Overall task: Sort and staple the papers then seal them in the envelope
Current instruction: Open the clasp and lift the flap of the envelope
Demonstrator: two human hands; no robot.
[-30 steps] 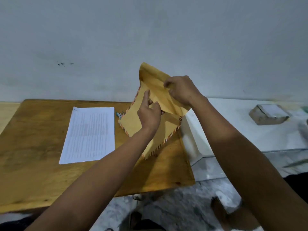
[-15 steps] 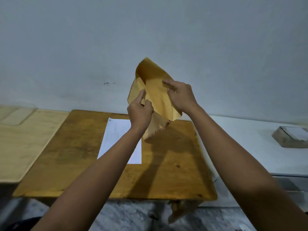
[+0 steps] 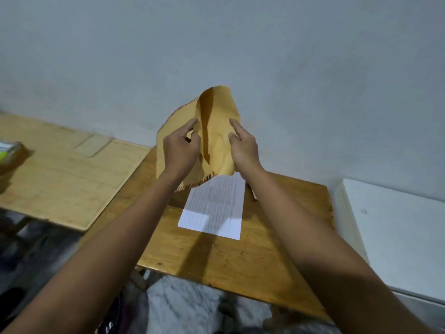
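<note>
— Edges first: where do we stand?

— We hold the brown envelope (image 3: pixel 216 131) up in the air in front of the grey wall (image 3: pixel 216 44), above the far half of the wooden table (image 3: pixel 240 261). Its striped lower edge hangs just over the top of the printed paper sheet (image 3: pixel 216 208), which lies flat on the table, well inside the table's near and right edges.

— What room do we have around it?

— To our left a paler wooden board (image 3: pixel 65 179) adjoins the table, with a blurred box (image 3: pixel 9 150) at its far-left edge. To our right a white surface (image 3: pixel 397 237) sits just beside the table. The near part of the tabletop, below the sheet, is bare wood crossed by our arms' shadow.

— And our fingers?

— Our left hand (image 3: pixel 179 150) grips the envelope's left panel: thumb in front, fingers curled behind it, forefinger stretched up along the paper. Our right hand (image 3: pixel 243 148) pinches the right panel, forefinger pointing up against it. Between the two hands the mouth gapes open, a deep shadowed fold running down its middle.

— Anything under our right forearm?

— A thin dark object (image 3: pixel 251 192) lies beside the sheet's right edge; we cannot tell what it is.
</note>
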